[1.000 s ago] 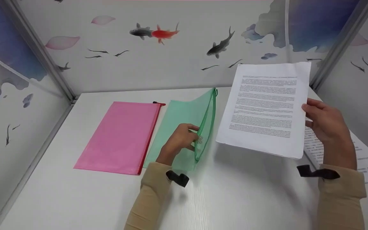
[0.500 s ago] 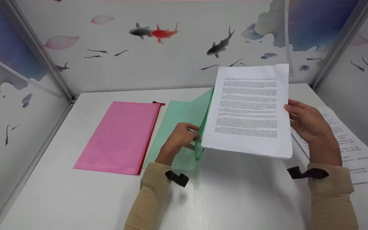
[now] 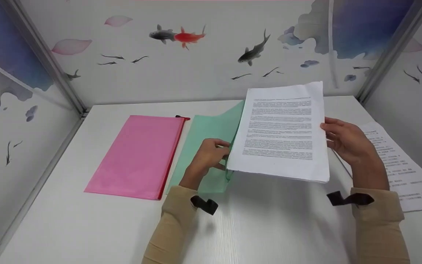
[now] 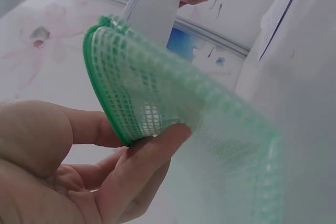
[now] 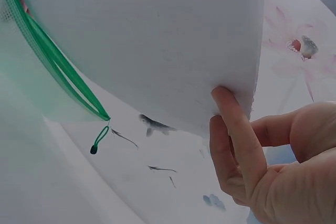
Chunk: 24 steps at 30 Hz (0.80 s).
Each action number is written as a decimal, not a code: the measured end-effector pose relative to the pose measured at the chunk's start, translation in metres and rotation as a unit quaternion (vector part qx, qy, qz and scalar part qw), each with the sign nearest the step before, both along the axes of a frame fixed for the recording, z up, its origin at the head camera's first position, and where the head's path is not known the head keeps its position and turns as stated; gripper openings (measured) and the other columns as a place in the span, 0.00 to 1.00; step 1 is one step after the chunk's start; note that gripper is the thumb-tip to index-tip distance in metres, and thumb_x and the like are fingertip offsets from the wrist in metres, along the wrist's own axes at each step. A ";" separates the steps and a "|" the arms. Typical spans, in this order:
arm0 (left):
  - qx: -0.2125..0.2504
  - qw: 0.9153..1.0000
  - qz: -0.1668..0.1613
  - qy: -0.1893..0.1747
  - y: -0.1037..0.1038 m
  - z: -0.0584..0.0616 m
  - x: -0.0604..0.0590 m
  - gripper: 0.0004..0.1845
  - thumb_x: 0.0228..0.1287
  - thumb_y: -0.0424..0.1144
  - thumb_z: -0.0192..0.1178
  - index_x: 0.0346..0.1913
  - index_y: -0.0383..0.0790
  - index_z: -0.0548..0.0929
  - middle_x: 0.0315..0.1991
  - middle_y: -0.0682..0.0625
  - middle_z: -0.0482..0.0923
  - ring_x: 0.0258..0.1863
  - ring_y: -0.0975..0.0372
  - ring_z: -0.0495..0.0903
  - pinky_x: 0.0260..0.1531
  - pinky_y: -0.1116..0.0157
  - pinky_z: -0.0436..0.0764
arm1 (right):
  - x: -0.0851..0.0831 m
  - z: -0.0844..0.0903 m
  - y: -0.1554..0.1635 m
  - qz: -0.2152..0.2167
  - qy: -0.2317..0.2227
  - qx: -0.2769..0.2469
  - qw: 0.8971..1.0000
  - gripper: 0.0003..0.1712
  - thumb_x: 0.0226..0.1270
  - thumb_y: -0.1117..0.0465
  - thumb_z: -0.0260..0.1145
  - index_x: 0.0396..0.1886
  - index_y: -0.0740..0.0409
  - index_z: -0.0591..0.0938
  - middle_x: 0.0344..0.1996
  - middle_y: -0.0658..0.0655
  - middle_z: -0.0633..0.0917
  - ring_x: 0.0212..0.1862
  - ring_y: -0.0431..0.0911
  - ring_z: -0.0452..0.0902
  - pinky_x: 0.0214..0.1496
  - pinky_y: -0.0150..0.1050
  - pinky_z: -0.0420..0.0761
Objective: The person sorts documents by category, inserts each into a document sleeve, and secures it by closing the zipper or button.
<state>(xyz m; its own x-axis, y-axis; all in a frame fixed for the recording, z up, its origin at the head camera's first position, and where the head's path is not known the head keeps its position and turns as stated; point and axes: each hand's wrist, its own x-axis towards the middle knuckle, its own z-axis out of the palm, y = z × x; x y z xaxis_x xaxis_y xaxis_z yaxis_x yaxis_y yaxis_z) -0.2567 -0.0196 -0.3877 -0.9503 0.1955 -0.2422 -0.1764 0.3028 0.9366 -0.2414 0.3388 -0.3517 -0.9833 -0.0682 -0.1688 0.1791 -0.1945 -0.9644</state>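
A green mesh zip pouch (image 3: pixel 207 135) lies on the white table (image 3: pixel 123 227), its right edge lifted open. My left hand (image 3: pixel 209 157) pinches that green rim (image 4: pixel 113 114) between thumb and fingers. My right hand (image 3: pixel 344 139) grips the right edge of a stack of printed sheets (image 3: pixel 282 132), held tilted above the table. The stack's left edge reaches the pouch's open mouth (image 5: pixel 58 72). In the right wrist view the fingers (image 5: pixel 236 135) lie under the paper (image 5: pixel 147 40), and the green zipper pull (image 5: pixel 98 140) dangles below.
A pink zip pouch (image 3: pixel 137 156) lies flat to the left of the green one. More printed sheets (image 3: pixel 398 165) rest at the table's right edge. Cubicle walls painted with fish close the back and both sides.
My right hand has carried the paper stack leftward and lower, from beside the pouch to its open mouth. My left hand has kept hold of the pouch rim.
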 end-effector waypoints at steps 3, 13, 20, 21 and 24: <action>-0.008 1.000 0.014 0.012 0.001 0.001 0.001 0.17 0.69 0.34 0.56 0.57 0.34 0.83 0.49 0.41 0.82 0.41 0.57 0.83 0.34 0.60 0.89 | 0.000 0.001 0.000 -0.002 0.000 0.051 0.999 0.25 0.72 0.58 0.65 0.64 0.53 0.68 0.45 0.41 0.86 0.44 0.37 0.84 0.42 0.29 0.85; -0.049 0.993 0.073 0.083 0.010 0.002 0.005 0.15 0.69 0.34 0.58 0.55 0.35 0.85 0.43 0.42 0.86 0.32 0.59 0.82 0.24 0.69 0.84 | -0.002 0.001 -0.002 -0.021 -0.014 0.124 0.992 0.21 0.73 0.57 0.64 0.62 0.51 0.70 0.44 0.39 0.84 0.42 0.36 0.83 0.41 0.31 0.86; -0.076 0.983 0.080 0.144 0.013 0.002 0.010 0.14 0.66 0.33 0.59 0.52 0.34 0.86 0.43 0.41 0.87 0.32 0.58 0.82 0.25 0.69 0.80 | -0.003 0.000 -0.003 -0.030 -0.015 0.152 0.988 0.22 0.74 0.55 0.63 0.63 0.51 0.71 0.46 0.40 0.82 0.42 0.38 0.79 0.42 0.30 0.85; -0.076 0.983 0.075 0.146 0.013 0.002 0.010 0.14 0.66 0.33 0.59 0.52 0.34 0.86 0.42 0.41 0.87 0.32 0.58 0.82 0.24 0.69 0.81 | -0.003 -0.001 -0.003 -0.029 -0.013 0.158 0.987 0.23 0.74 0.55 0.63 0.64 0.52 0.71 0.46 0.40 0.83 0.42 0.38 0.79 0.42 0.30 0.85; -0.065 0.986 0.059 0.141 0.010 0.005 0.009 0.15 0.65 0.32 0.58 0.52 0.32 0.86 0.40 0.40 0.87 0.29 0.60 0.82 0.22 0.69 0.82 | -0.004 0.001 -0.003 -0.024 -0.006 0.185 0.983 0.27 0.74 0.55 0.62 0.68 0.57 0.69 0.44 0.38 0.83 0.42 0.38 0.79 0.42 0.30 0.84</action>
